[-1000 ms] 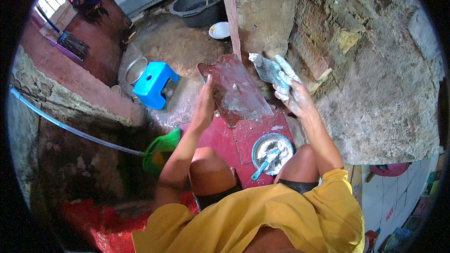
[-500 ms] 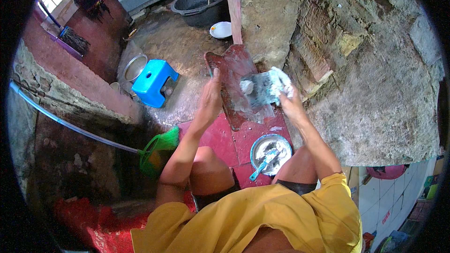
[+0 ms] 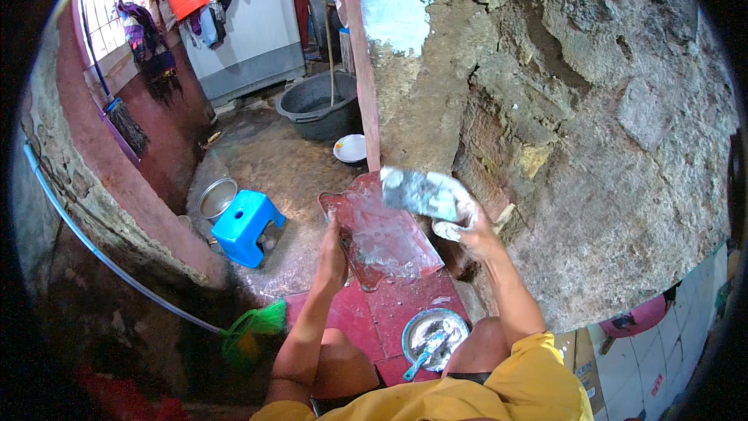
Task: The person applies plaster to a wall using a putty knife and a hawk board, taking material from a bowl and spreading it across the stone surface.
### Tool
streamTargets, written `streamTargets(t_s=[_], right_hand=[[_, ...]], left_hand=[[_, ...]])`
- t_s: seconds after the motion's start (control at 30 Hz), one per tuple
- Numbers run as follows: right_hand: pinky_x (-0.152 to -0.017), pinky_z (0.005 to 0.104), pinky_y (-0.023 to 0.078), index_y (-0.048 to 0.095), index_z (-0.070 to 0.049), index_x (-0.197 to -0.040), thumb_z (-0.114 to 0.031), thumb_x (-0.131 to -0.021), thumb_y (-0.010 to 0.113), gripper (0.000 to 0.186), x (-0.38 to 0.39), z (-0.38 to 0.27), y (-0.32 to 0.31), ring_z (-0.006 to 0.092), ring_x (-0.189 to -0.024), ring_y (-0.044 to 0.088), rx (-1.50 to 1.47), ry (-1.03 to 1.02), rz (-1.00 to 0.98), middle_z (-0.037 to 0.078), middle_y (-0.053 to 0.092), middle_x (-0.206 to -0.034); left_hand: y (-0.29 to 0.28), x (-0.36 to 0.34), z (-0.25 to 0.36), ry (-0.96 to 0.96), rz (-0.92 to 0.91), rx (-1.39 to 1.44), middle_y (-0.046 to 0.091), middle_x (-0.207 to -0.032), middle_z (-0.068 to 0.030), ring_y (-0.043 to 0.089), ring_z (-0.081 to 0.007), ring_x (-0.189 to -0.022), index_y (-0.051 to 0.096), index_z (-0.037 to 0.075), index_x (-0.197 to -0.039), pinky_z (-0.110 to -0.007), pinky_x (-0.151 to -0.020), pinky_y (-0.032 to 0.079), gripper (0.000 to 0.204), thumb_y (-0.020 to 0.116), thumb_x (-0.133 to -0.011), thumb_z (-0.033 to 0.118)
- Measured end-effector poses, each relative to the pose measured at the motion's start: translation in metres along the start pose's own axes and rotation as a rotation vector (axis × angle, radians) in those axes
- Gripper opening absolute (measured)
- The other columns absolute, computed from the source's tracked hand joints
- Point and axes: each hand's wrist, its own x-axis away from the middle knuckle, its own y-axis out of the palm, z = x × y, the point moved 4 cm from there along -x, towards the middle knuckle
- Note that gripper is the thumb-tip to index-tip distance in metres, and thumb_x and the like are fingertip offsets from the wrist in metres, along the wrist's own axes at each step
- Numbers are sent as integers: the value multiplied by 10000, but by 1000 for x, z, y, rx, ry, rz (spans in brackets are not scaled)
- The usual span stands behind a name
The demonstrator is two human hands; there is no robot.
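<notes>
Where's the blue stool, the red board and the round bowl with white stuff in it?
Blue stool (image 3: 233, 226): head view, on its seat.
Red board (image 3: 382, 236): head view, near the middle of its smeared top face.
Round bowl (image 3: 435, 311): head view, on the far side of its rim.

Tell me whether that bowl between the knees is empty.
Not empty: white paste lies inside the bowl, with a blue-handled tool in it. How full, I cannot tell.
</notes>
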Motion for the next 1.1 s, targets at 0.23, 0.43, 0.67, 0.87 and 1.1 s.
streamTargets(t_s=[0.23, 0.43, 0.67, 0.87, 1.1], right_hand=[[-651, 254, 481, 511, -32, -1060, -240, -753, 617, 385, -51, -107, 1, 117, -736, 564, 422, -427, 260, 67, 594, -901], [-408, 218, 368, 517, -23, -830, -296, -889, 404, 301, -104, -163, -47, 85, -481, 475, 487, -477, 504, 39, 537, -633], [-405, 219, 337, 525, -26, -853, -206, -866, 463, 191, -155, -177, -85, 68, -483, 444, 513, -384, 506, -4, 524, -644], [-407, 229, 311, 518, -49, -812, -207, -856, 480, 168, -169, -177, -93, 64, -485, 422, 499, -337, 568, -12, 503, -631], [-400, 228, 307, 520, -59, -794, -216, -856, 484, 173, -172, -178, -82, 67, -463, 412, 475, -311, 514, -22, 495, -600]], left_hand=[[-27, 6, -28, -50, 66, -50, 508, -953, -43, 477, -143, -830, 487, 25, -1047, -278, -770, 382, 433, 334, -887, 397], [-26, 2, -51, -64, -101, 35, 498, -1007, -33, 453, -128, -896, 479, 12, -1073, -270, -821, 352, 436, 319, -897, 378], [-27, -1, -65, -57, -139, -164, 468, -1107, -59, 415, -139, -991, 445, -38, -1120, -273, -884, 304, 513, 270, -904, 392], [-48, -17, -90, -26, -116, -193, 491, -1043, -50, 445, -158, -940, 450, 9, -1123, -305, -850, 336, 514, 322, -876, 440], [-42, -14, -79, -29, -180, -205, 498, -966, -55, 440, -151, -867, 479, -8, -1017, -295, -810, 342, 491, 302, -885, 431]])
